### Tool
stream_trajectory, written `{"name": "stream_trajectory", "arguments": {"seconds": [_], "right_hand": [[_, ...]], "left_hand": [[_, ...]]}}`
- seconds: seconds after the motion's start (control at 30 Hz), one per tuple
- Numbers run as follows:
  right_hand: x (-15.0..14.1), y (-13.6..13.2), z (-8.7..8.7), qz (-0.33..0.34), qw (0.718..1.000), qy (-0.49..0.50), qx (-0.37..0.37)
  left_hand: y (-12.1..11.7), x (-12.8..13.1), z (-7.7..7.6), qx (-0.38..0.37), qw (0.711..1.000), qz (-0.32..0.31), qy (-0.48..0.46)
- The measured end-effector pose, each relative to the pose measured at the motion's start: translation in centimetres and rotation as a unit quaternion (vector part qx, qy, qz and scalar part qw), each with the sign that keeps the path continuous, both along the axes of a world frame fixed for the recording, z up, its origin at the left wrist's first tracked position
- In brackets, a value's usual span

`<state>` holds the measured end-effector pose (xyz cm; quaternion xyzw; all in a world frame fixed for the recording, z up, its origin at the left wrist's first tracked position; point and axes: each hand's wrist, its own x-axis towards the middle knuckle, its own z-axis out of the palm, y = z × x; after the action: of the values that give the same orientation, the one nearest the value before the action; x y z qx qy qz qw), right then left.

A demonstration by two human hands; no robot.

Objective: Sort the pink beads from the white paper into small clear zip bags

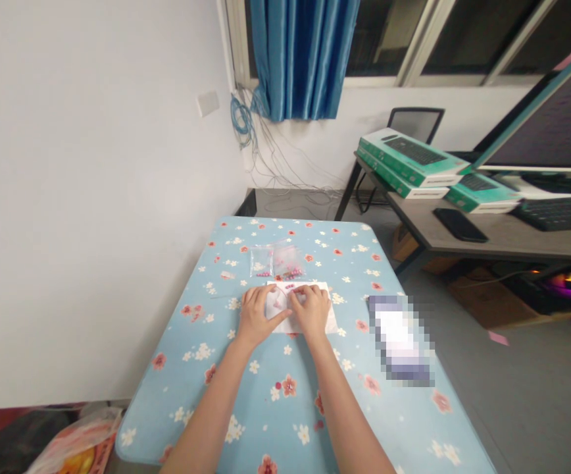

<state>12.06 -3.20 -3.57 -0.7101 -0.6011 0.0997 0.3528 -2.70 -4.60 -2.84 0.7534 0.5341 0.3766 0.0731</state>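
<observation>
Open table (364, 428) lies your side of the paper (331, 321). There, your left hand's (254, 317) fingers part; your right hand's (313, 308) grip is unclear.

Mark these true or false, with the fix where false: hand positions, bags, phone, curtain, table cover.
1. Both the left hand and the right hand are at the white sheet. True.
2. The clear plastic bags lie on the near side of the sheet. False: they lie beyond it, on the far side from the person.
3. The black phone lies on the desk. True.
4. The curtain is red. False: it is blue.
5. The table cover has a flower pattern. True.
6. The green boxes are on the floor. False: the green boxes sit on the desk.
</observation>
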Motion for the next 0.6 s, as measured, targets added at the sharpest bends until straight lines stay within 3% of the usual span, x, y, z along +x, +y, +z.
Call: {"name": "stream_trajectory", "arguments": {"seconds": [0.23, 0.4, 0.6], "right_hand": [[0.5, 0.1, 0.4, 0.007, 0.994, 0.104, 0.027], [1.2, -0.2, 1.4, 0.084, 0.963, 0.25, 0.049], [1.2, -1.0, 2.6, 0.181, 0.943, 0.274, 0.051]], "left_hand": [[0.1, 0.0, -0.1, -0.001, 1.0, 0.001, -0.007], [0.1, -0.1, -0.3, 0.0, 1.0, 0.0, -0.004], [0.0, 0.0, -0.2, 0.001, 1.0, -0.001, -0.005]]}}
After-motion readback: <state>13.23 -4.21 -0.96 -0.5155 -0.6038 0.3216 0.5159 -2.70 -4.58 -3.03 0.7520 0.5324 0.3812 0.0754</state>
